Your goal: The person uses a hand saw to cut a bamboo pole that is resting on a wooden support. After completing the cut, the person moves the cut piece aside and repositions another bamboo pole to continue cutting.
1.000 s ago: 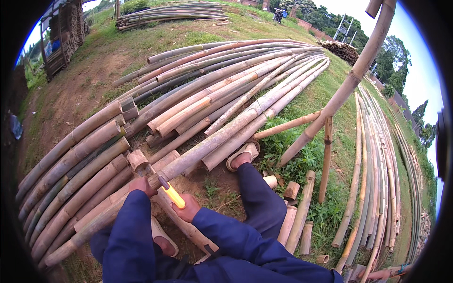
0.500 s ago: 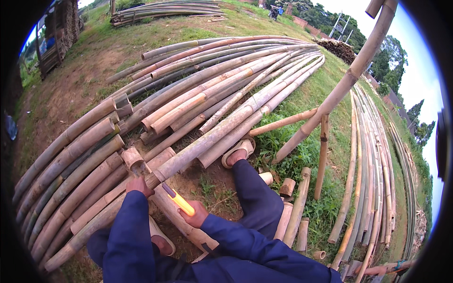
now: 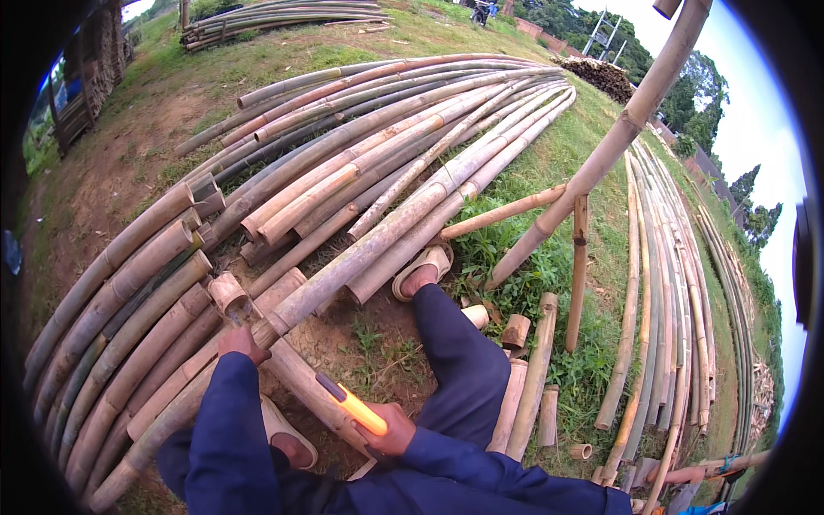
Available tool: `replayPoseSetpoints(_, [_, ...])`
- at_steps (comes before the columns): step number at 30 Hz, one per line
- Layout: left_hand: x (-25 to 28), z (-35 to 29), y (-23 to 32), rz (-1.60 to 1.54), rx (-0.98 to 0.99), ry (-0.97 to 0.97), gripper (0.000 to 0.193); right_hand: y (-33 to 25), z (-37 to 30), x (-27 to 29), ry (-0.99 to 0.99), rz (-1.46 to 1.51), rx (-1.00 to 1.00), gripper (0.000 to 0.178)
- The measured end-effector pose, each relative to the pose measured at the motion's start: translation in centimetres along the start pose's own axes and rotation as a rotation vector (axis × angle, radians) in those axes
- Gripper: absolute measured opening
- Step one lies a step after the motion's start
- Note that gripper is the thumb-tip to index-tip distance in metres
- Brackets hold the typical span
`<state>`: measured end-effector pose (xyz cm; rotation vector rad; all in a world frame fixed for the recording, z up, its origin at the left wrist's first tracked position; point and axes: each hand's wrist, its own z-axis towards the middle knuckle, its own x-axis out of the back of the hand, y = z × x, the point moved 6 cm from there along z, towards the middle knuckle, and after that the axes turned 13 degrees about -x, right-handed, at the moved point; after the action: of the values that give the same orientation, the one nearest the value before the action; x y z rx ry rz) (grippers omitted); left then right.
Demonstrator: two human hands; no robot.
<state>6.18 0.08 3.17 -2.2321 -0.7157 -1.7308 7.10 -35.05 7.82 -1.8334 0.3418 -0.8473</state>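
Note:
A long bamboo pole (image 3: 339, 266) runs slantwise from the lower left to the far right, with a dark ring beside my left hand (image 3: 245, 343). That hand is closed on the pole, its fingers partly hidden. My right hand (image 3: 390, 429) is wrapped round a yellow-handled tool (image 3: 365, 415) with a dark end pointing up and left. I cannot make out a blade on it. The tool is apart from the long pole, above a thicker bamboo piece (image 3: 305, 390) lying crosswise under the pole. A short cut bamboo end (image 3: 227, 292) stands just beyond my left hand.
Stacked bamboo poles (image 3: 120, 292) lie at the left, and more (image 3: 412, 120) stretch away ahead. A slanted bamboo post (image 3: 601, 154) with a prop (image 3: 578, 275) rises at the right. Short offcuts (image 3: 515, 330) lie by my leg. Further poles (image 3: 669, 300) line the right side.
My right hand has drawn the yellow-handled tool back, down and to the right, away from the long pole. My left hand stays on the pole. The whole view has shifted slightly.

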Motion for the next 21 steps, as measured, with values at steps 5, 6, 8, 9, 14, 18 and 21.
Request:
replayPoseSetpoints(5, [0.3,0.8,-0.9,0.005,-0.011,0.006,0.068,-2.8,13.0,-5.2,-0.003,0.015,0.123,0.022])
replayPoseSetpoints(6, [0.8,0.8,-1.1,-0.005,-0.011,-0.024,0.068,-2.3,12.3,-4.8,0.002,0.011,0.115,0.023])
replayPoseSetpoints(8, [0.3,-0.1,-0.9,-0.009,-0.007,-0.049,0.067,-0.9,9.4,-4.1,0.005,0.004,0.101,0.023])
replayPoseSetpoints(9, [0.4,-0.5,-1.6,0.003,0.015,-0.023,0.067,-1.2,6.0,-3.0,-0.091,-0.057,-0.017,0.02])
replayPoseSetpoints(14, [0.7,-1.0,-0.3,-0.017,-0.006,-0.003,0.067,0.3,-6.5,2.5,-0.098,0.03,-0.095,0.027])
replayPoseSetpoints(18, [-0.2,0.3,-0.3,-0.028,0.012,-0.009,0.068,0.2,1.7,-0.7,-0.032,0.002,-0.015,0.02])
replayPoseSetpoints(21, [0.3,0.6,-0.4,-0.011,0.002,0.011,0.069,-1.6,10.6,-4.9,0.035,0.008,0.111,0.02])
